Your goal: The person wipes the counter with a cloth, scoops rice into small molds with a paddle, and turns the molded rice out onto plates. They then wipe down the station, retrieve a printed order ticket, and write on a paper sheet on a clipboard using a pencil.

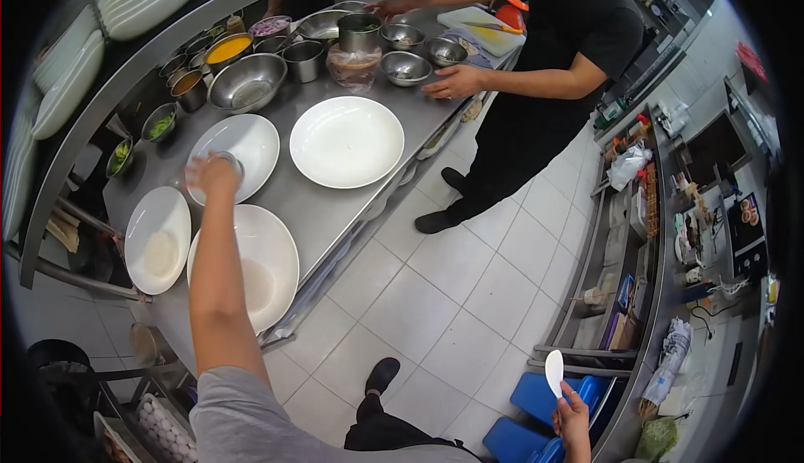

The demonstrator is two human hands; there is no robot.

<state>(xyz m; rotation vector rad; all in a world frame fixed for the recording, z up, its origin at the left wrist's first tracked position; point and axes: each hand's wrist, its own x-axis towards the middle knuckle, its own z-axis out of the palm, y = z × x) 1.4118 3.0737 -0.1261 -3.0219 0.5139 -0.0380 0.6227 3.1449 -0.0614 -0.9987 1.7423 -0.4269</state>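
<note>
The left hand (216, 177) was stretched out over a white plate (261, 138) on the steel counter (314, 208), its fingers blurred but looking spread beside and partly over a round metal cup (231, 165); whether they gripped the cup or only touched it I could not tell; the cup stood within the plate's rim, perhaps set inward to leave the border bare. The right hand (572, 417) was well away from the counter, above the floor side, its fingers pinching the narrow end of a white rice paddle (554, 372); the broad blade pointed up and outward, likely so that it touched nothing. Nearer the wearer, a white oval platter (159, 208) bore a pale rice-like mound (161, 254), and a deep white dish (280, 249), partly behind the forearm, bore another (257, 285); a large white plate (347, 143) lay to the right of the hand's plate; the four sat close together, probably to be within one reach. Farther back, the steel mixing bowl (247, 84) stood among the containers, seemingly grouped to leave the front for plates; a co-worker's hand (452, 84) rested near small steel bowls (406, 68).
</note>
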